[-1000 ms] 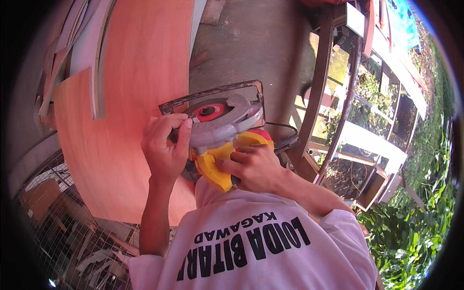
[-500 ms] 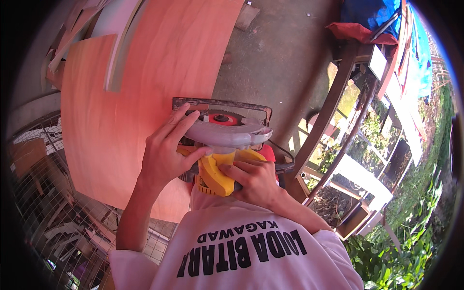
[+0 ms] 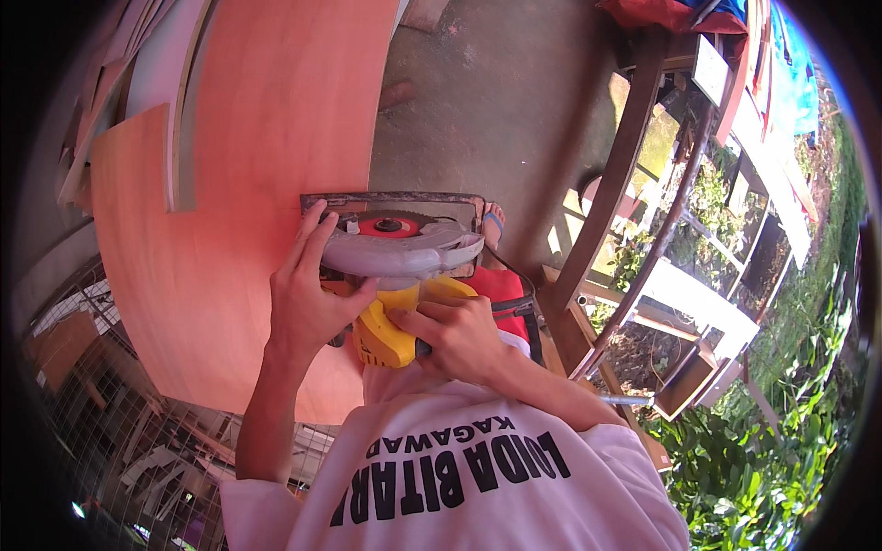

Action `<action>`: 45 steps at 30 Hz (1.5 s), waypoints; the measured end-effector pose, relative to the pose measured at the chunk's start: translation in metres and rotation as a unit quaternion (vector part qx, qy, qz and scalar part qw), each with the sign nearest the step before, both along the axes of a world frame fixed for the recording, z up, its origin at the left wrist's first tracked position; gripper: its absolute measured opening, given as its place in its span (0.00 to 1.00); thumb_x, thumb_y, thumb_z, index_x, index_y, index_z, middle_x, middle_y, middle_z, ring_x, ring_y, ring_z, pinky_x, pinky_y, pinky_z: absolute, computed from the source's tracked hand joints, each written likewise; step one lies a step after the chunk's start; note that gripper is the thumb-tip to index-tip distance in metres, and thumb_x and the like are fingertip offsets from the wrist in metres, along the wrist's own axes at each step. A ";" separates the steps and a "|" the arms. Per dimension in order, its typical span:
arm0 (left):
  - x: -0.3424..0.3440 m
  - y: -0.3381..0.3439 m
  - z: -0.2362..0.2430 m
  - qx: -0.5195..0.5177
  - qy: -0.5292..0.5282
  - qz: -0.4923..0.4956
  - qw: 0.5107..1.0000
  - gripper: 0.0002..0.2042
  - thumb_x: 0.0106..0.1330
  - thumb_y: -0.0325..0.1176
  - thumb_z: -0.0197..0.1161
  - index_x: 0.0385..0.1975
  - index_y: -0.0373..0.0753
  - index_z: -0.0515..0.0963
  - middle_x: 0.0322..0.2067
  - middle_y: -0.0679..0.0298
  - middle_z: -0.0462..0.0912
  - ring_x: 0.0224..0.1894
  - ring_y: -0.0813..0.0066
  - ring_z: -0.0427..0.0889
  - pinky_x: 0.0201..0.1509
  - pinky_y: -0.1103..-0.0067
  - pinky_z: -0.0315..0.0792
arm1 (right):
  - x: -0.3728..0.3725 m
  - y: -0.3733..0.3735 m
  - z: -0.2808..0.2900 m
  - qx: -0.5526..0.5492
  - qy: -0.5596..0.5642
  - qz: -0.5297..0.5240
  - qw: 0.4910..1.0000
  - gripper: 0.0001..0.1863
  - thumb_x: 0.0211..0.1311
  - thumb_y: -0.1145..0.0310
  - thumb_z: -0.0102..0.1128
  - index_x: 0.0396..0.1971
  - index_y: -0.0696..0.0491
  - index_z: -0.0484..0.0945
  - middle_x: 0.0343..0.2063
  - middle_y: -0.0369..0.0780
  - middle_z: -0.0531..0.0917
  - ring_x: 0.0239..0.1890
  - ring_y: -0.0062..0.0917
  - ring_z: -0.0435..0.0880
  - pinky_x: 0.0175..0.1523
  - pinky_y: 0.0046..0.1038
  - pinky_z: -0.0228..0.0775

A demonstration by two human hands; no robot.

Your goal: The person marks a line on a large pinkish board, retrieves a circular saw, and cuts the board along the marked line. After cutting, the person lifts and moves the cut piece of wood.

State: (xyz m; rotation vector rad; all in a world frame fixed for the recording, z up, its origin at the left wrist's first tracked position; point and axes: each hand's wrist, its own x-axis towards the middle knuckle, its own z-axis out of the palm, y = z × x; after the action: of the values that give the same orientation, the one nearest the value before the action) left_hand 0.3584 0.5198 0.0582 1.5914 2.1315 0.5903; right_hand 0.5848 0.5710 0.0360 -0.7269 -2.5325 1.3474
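A circular saw [image 3: 395, 262] with a yellow body, a grey blade guard and a red-centred blade sits across the right edge of a reddish plywood sheet [image 3: 276, 119]. Its dark base plate partly rests on the sheet and partly overhangs it. My left hand [image 3: 308, 289] grips the saw's left end, fingers reaching up over the base plate's left end and thumb by the yellow body. Around the yellow rear handle my right hand [image 3: 459, 335] is closed. My palm hides the trigger. I cannot tell whether the blade is turning.
Narrow boards [image 3: 184, 110] lie on the sheet's far left. Below left is a wire mesh [image 3: 138, 422] with scraps behind it. A bare concrete floor [image 3: 487, 101] lies right of the sheet, then a wooden frame [image 3: 611, 202] and plants. My sandalled foot [image 3: 493, 225] shows past the saw.
The view has shifted, so the saw, hands and sheet appear farther left. My foot has come into sight beside the saw. Both hands keep their hold, and the saw barely moves against the sheet's edge.
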 end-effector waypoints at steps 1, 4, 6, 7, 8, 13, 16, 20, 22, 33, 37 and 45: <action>-0.002 0.001 -0.001 -0.017 -0.011 0.003 1.000 0.38 0.44 0.32 0.79 0.60 0.30 0.74 0.64 0.46 0.74 0.58 0.54 0.82 0.54 0.69 0.82 | -0.001 0.000 -0.002 -0.004 0.003 -0.002 1.000 0.33 0.29 0.68 0.70 0.48 0.44 0.83 0.26 0.33 0.83 0.27 0.30 0.84 0.27 0.34 0.73; -0.003 0.003 -0.002 -0.058 -0.037 0.019 0.997 0.39 0.44 0.34 0.80 0.61 0.30 0.73 0.64 0.47 0.73 0.62 0.52 0.79 0.61 0.66 0.79 | -0.001 0.000 -0.008 -0.015 0.006 -0.004 1.000 0.34 0.29 0.68 0.70 0.48 0.44 0.83 0.26 0.33 0.82 0.27 0.31 0.84 0.27 0.34 0.73; 0.000 0.006 -0.004 -0.072 -0.046 0.032 0.996 0.40 0.44 0.35 0.81 0.61 0.30 0.73 0.64 0.47 0.73 0.63 0.52 0.78 0.62 0.66 0.78 | -0.002 0.000 -0.011 -0.023 0.001 -0.005 1.000 0.34 0.29 0.68 0.69 0.48 0.43 0.83 0.25 0.33 0.82 0.27 0.31 0.84 0.27 0.34 0.74; 0.002 0.008 -0.004 -0.077 -0.048 0.043 0.995 0.40 0.44 0.35 0.81 0.60 0.30 0.73 0.64 0.46 0.73 0.63 0.52 0.78 0.62 0.66 0.78 | -0.002 -0.001 -0.014 -0.021 0.002 -0.005 1.000 0.33 0.30 0.69 0.69 0.48 0.43 0.83 0.26 0.33 0.82 0.27 0.31 0.85 0.27 0.34 0.74; 0.004 0.010 -0.003 -0.082 -0.051 0.055 0.994 0.40 0.44 0.35 0.82 0.60 0.30 0.74 0.64 0.46 0.73 0.63 0.52 0.78 0.62 0.66 0.78 | -0.003 -0.001 -0.017 -0.019 0.002 -0.004 1.000 0.32 0.30 0.69 0.69 0.48 0.43 0.83 0.26 0.33 0.83 0.27 0.31 0.85 0.27 0.33 0.74; 0.010 0.009 -0.011 -0.077 -0.072 0.088 0.991 0.40 0.43 0.33 0.83 0.60 0.30 0.74 0.65 0.45 0.72 0.61 0.54 0.80 0.58 0.67 0.81 | -0.003 0.004 -0.012 -0.048 -0.024 0.000 0.999 0.30 0.33 0.68 0.70 0.47 0.44 0.84 0.28 0.35 0.86 0.28 0.32 0.86 0.28 0.34 0.75; 0.007 0.009 -0.014 -0.093 -0.121 0.118 0.981 0.40 0.43 0.31 0.83 0.61 0.30 0.73 0.66 0.45 0.71 0.58 0.55 0.82 0.55 0.68 0.83 | -0.004 0.012 -0.005 -0.079 -0.058 0.020 0.995 0.28 0.36 0.63 0.72 0.47 0.46 0.84 0.27 0.38 0.86 0.28 0.36 0.86 0.31 0.37 0.75; 0.005 0.006 -0.018 -0.084 -0.093 0.098 0.987 0.40 0.43 0.25 0.81 0.62 0.31 0.73 0.67 0.47 0.71 0.54 0.62 0.85 0.47 0.73 0.86 | -0.012 0.019 0.004 -0.123 -0.125 0.075 0.982 0.27 0.44 0.55 0.74 0.46 0.49 0.82 0.27 0.43 0.85 0.30 0.42 0.87 0.34 0.42 0.75; 0.003 0.007 -0.020 -0.076 -0.083 0.085 0.990 0.40 0.43 0.25 0.81 0.62 0.30 0.73 0.67 0.47 0.71 0.54 0.62 0.86 0.47 0.74 0.86 | -0.017 0.022 0.004 -0.127 -0.130 0.089 0.979 0.26 0.46 0.56 0.73 0.46 0.51 0.81 0.31 0.45 0.86 0.31 0.44 0.87 0.36 0.43 0.76; 0.006 0.008 -0.016 -0.076 -0.097 0.096 0.988 0.39 0.44 0.25 0.80 0.61 0.27 0.73 0.66 0.44 0.71 0.51 0.60 0.87 0.42 0.75 0.86 | -0.019 0.019 0.006 -0.105 -0.125 0.074 0.984 0.22 0.51 0.58 0.70 0.44 0.53 0.79 0.40 0.41 0.86 0.33 0.42 0.88 0.34 0.44 0.77; 0.000 0.004 -0.023 -0.038 -0.023 0.026 0.999 0.38 0.44 0.26 0.79 0.60 0.26 0.73 0.65 0.43 0.72 0.54 0.57 0.86 0.44 0.72 0.85 | -0.018 0.015 0.003 -0.103 -0.119 0.072 0.985 0.21 0.53 0.58 0.69 0.44 0.53 0.79 0.39 0.41 0.86 0.32 0.42 0.88 0.34 0.44 0.77; 0.009 0.009 -0.020 -0.064 -0.077 0.076 0.992 0.38 0.44 0.27 0.79 0.60 0.25 0.73 0.65 0.41 0.72 0.60 0.51 0.81 0.54 0.67 0.81 | -0.017 0.015 -0.003 -0.111 -0.123 0.069 0.984 0.22 0.51 0.58 0.69 0.43 0.56 0.79 0.39 0.42 0.86 0.31 0.43 0.88 0.34 0.44 0.77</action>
State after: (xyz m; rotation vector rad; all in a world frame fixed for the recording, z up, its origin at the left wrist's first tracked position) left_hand 0.3674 0.5286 0.0379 1.2823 2.1402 0.5900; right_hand 0.5673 0.5864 0.0326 -0.8158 -2.6920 1.7059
